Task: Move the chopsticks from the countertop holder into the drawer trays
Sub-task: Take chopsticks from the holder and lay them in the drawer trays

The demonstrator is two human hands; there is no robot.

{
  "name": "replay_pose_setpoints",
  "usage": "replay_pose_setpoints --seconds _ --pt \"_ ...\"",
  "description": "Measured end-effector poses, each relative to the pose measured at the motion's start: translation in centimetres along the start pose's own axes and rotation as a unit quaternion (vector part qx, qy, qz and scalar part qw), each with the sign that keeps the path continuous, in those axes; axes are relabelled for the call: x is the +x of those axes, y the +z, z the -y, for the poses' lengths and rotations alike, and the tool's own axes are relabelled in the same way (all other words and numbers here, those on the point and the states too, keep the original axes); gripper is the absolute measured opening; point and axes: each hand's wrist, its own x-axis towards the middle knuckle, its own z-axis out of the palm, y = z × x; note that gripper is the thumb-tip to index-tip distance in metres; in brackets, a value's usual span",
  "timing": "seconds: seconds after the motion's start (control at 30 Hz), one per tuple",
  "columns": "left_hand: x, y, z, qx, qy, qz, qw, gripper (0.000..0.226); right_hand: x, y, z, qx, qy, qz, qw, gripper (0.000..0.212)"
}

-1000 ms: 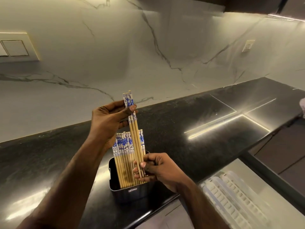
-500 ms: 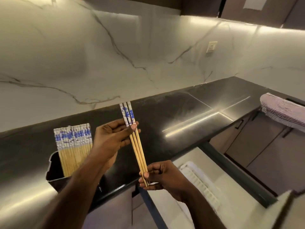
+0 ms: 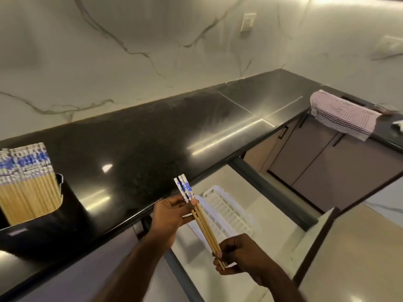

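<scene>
Black polished desk [image 3: 152, 136] runs from 9 toward 2 o'clock; the open drawer [image 3: 268, 216] lies below its front edge. White slatted trays [image 3: 226, 212] sit inside the drawer, directly under the hands, long axis roughly 11 to 5 o'clock. Dark holder [image 3: 39, 227] at 9 o'clock, well apart, is full of upright chopsticks. Carried chopsticks [image 3: 202, 223]: small bundle, long axis 11 to 5, near parallel to the trays. Left hand [image 3: 172, 214] pinches the patterned upper part; right hand [image 3: 237, 256] curls round the bare tips, nearer the camera. Judgement: a straight lowering should seat them; little rotation needed.
</scene>
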Motion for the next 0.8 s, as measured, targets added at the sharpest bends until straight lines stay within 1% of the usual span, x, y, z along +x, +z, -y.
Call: replay_pose_setpoints --seconds 0.07,0.2,0.33,0.47,0.57,0.63,0.7,0.8 --pt "1.1 0.4 1.6 -0.001 -0.031 0.0 1.0 0.021 0.7 -0.8 -0.9 -0.004 0.036 -0.018 0.999 0.017" --pt "3.5 1.0 4.7 0.014 -0.077 0.019 0.997 0.014 2.3 -2.2 -2.1 -0.031 0.1 -0.052 0.993 0.016" --pt "6.4 1.3 7.7 0.03 -0.115 0.013 0.993 0.013 4.3 -3.2 -3.2 -0.066 0.11 -0.11 0.986 0.016" --pt "8.8 1.2 10.5 0.035 -0.149 -0.005 0.988 0.016 6.6 -3.7 -3.9 -0.101 0.11 -0.137 0.979 0.024" --pt "10.5 0.8 12.2 0.027 -0.185 -0.026 0.982 0.019 8.4 -4.1 -4.1 -0.176 0.098 -0.142 0.969 0.022" --pt "11.5 0.6 13.1 0.014 -0.206 -0.047 0.977 0.021 9.7 -4.5 -3.9 -0.239 0.095 -0.123 0.958 0.017" --pt "12.2 0.5 13.9 0.005 -0.216 -0.069 0.974 0.023 10.9 -4.7 -3.7 -0.297 0.105 -0.109 0.943 0.017" --pt "12.9 0.4 14.8 0.02 -0.212 -0.096 0.972 0.027 12.8 -5.1 -3.8 -0.321 0.121 -0.108 0.933 0.015"
